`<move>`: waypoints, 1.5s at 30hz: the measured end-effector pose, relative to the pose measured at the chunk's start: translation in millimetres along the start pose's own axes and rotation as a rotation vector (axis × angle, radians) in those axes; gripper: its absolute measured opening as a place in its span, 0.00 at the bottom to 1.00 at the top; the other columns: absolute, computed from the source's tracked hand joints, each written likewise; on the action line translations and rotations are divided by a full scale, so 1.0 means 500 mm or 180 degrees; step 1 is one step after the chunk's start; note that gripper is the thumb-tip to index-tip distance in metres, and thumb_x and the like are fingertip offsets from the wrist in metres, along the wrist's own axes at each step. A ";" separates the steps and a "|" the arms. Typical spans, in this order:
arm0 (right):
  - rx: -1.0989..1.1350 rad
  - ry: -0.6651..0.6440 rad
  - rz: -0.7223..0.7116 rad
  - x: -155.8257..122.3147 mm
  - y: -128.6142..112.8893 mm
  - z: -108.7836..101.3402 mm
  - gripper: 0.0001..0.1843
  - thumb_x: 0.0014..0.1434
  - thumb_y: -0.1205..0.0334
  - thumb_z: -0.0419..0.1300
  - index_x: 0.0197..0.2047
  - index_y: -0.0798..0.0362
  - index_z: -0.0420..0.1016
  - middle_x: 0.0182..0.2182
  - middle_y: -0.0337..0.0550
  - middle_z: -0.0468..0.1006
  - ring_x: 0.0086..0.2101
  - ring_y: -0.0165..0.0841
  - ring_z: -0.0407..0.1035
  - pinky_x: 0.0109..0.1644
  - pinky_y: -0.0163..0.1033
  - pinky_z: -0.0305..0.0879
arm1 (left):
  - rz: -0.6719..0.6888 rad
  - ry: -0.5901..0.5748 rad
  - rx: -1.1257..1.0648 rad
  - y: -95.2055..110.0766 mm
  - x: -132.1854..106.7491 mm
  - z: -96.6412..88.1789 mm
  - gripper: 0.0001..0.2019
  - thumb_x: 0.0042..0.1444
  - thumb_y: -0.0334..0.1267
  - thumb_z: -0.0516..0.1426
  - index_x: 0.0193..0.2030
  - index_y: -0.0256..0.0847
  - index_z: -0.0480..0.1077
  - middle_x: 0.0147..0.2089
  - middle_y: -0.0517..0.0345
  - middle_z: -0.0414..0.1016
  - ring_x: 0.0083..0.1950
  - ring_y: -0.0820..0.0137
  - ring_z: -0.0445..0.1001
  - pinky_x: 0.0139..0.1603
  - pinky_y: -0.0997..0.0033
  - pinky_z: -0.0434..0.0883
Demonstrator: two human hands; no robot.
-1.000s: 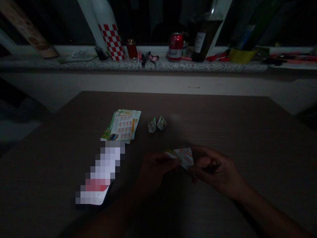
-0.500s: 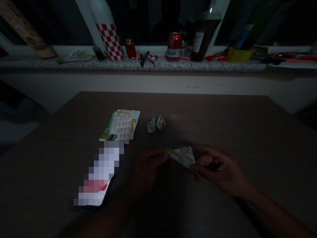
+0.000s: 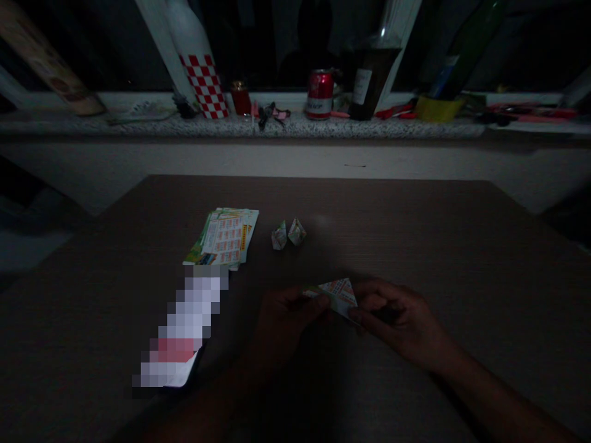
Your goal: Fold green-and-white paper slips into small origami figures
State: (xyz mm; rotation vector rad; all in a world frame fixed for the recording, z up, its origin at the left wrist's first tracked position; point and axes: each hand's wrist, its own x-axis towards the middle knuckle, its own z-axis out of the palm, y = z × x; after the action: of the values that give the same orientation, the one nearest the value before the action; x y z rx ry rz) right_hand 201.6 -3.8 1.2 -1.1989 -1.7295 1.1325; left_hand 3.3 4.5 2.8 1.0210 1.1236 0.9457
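A folded printed paper [image 3: 340,294], roughly triangular with green and orange print, is held between both hands just above the table. My left hand [image 3: 289,317] pinches its left part, the thumb lying across the front face. At its right corner, my right hand [image 3: 399,317] grips the paper between thumb and fingers. Two small folded paper pieces [image 3: 288,234] stand side by side beyond the hands. To the left lies a loose stack of printed paper slips [image 3: 226,237]. The fingers behind the folded paper are partly hidden.
A lit phone [image 3: 184,332], its screen pixelated, lies left of my left hand on the brown table [image 3: 406,215]. Along the stone windowsill [image 3: 161,130] stand a red-and-white chequered bottle [image 3: 203,80], a red can [image 3: 320,94], a dark bottle [image 3: 373,80] and a yellow container [image 3: 438,109].
My left thumb has slid right along the folded paper, over its front. The view has shifted slightly, and both hands and the paper sit a little lower and further left.
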 end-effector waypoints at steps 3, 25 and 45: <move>0.0107 0.0156 0.0145 0.005 0.001 0.003 0.08 0.57 0.58 0.62 0.33 0.55 0.74 0.19 0.38 0.76 0.20 0.28 0.70 0.24 0.31 0.64 | -0.0006 -0.0002 0.0120 0.000 0.000 -0.005 0.09 0.51 0.40 0.62 0.26 0.38 0.79 0.28 0.54 0.81 0.32 0.66 0.77 0.37 0.70 0.71; 0.0127 0.0550 -0.0093 0.003 -0.007 -0.002 0.05 0.56 0.62 0.63 0.32 0.55 0.77 0.18 0.38 0.77 0.19 0.28 0.71 0.25 0.32 0.68 | 0.0588 0.0659 -0.0290 0.006 -0.002 -0.020 0.03 0.48 0.30 0.64 0.29 0.39 0.74 0.25 0.64 0.76 0.29 0.75 0.75 0.32 0.79 0.72; -0.0546 0.0739 -0.0690 -0.001 -0.006 -0.012 0.01 0.55 0.66 0.64 0.33 0.53 0.78 0.18 0.36 0.78 0.19 0.28 0.72 0.23 0.30 0.69 | 0.0106 0.0309 0.0398 0.020 -0.005 -0.016 0.07 0.50 0.39 0.63 0.26 0.37 0.76 0.24 0.61 0.74 0.28 0.74 0.70 0.30 0.78 0.65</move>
State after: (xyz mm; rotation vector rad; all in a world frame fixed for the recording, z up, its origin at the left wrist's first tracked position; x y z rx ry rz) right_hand 206.4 -3.0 6.0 -1.1607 -1.7527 0.7003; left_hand -5.7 6.1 12.0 1.1075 1.2626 0.9696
